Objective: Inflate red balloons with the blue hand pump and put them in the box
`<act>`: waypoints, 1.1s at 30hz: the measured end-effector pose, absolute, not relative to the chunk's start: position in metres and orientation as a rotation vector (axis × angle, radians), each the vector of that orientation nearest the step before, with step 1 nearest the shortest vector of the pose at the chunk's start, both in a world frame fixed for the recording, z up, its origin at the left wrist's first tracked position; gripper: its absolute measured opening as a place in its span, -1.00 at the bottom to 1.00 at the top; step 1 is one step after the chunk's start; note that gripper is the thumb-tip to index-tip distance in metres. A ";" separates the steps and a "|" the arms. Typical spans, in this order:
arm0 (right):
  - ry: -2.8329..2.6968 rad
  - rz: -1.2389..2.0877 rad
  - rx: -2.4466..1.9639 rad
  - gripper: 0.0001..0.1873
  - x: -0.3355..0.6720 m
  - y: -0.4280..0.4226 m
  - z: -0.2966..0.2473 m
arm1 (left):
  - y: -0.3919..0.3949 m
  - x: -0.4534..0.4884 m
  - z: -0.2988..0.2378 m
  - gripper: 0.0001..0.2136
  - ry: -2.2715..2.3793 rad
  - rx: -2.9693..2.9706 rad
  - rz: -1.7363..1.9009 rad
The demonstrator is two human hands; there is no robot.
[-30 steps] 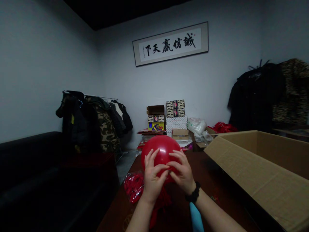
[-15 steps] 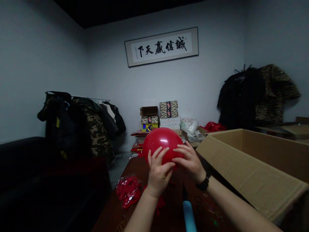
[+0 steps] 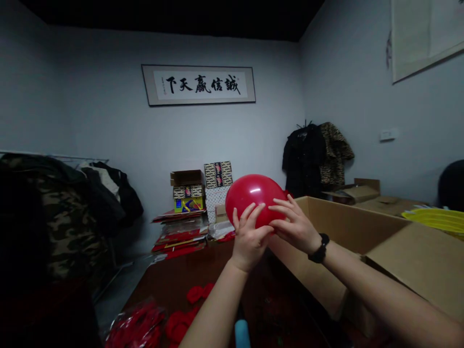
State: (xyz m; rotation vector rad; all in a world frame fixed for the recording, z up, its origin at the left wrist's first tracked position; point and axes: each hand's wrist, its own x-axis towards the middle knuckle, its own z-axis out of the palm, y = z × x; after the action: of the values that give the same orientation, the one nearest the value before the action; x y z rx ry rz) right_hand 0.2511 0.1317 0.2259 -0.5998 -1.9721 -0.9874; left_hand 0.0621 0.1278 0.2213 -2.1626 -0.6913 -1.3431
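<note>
View panned right since the last frame. Red balloon moved right and tilted, its right end now at the corner of the cardboard box. Left hand and right hand moved with it. Newly in view on the right: wall switch plate, yellow sheets, hanging paper.

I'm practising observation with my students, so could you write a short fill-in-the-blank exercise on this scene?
1. The balloon held between the left hand and the right hand is ____.
2. The black wristband is on the ____ wrist.
3. The cardboard box to the right of the hands has its top ____.

Missing words: red; right; open.
</note>
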 end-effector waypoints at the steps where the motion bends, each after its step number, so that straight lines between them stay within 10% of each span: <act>1: -1.971 -0.991 -0.617 -0.86 0.261 0.132 0.228 | 0.131 0.072 0.224 -0.87 -0.682 -2.175 -1.343; 33: -1.990 -0.926 -1.324 -0.65 0.462 0.144 0.158 | 0.199 0.261 0.134 -0.78 -0.881 -2.792 -1.014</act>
State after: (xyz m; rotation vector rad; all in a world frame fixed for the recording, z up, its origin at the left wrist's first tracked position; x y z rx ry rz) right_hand 0.4623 0.1440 0.1579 -1.3241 -1.9899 -0.9264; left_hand 0.2614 0.1992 0.1340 -2.7924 -0.8814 -1.0140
